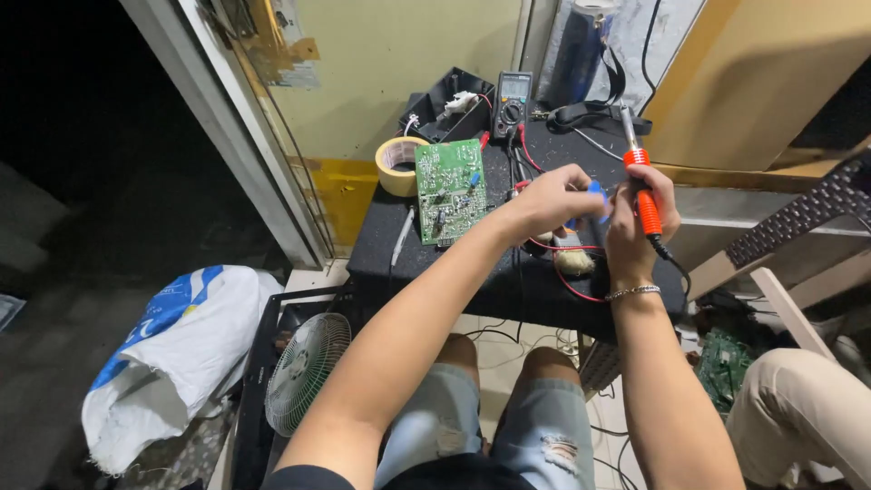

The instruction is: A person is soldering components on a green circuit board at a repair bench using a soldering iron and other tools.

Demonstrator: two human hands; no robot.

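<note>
Head view looks down on a soldering iron [642, 181] with an orange grip, gripped in the right hand [638, 222] over the far right part of a black bench [454, 272]. The iron stands nearly upright, its metal tip pointing to the far side, and its black cord trails off the near end toward the right. The left hand [551, 197] is just beside the right one and touching it, its fingers pinched shut on a small blue thing [596, 192] whose kind cannot be told. Red wires [567, 272] run under both hands and loop toward the near edge of the bench, next to a pale tuft [573, 261]. A silver bracelet [632, 291] circles the right wrist.

Left of the hands a green circuit board [450, 189] lies flat on the bench, with a white pen-like tool [402, 238] at its near left corner and a roll of beige tape [399, 165] at its far left. Beyond the board stands a multimeter [513, 102], with a black tray [446, 107] to its left.

Below the bench, a small white fan [306, 370] sits on the left, and a white and blue sack [177, 358] lies farther left. Another person's knee in tan trousers [798, 408] shows at the near right.
</note>
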